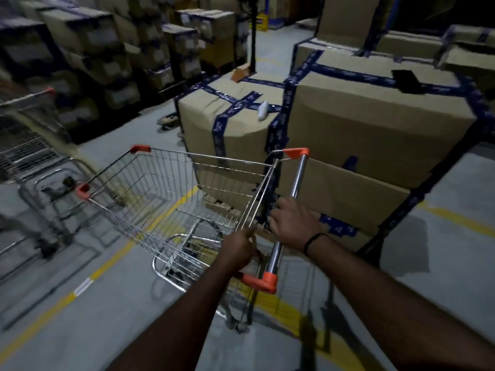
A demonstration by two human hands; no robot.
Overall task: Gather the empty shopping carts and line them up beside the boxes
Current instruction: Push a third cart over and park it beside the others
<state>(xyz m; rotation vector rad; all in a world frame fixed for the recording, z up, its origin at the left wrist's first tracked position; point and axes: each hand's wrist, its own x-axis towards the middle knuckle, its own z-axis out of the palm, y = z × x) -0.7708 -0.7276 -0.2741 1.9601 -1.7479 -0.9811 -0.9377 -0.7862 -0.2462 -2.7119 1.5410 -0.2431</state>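
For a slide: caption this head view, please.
Left hand and right hand grip an empty shopping cart beside taped cardboard boxes; a second cart stands left.

An empty chrome wire cart with orange corner caps is stood upright on the floor, across a yellow line, just beside tall stacked cardboard boxes bound with blue tape. A second wire cart is seen, blurred, at the left edge.
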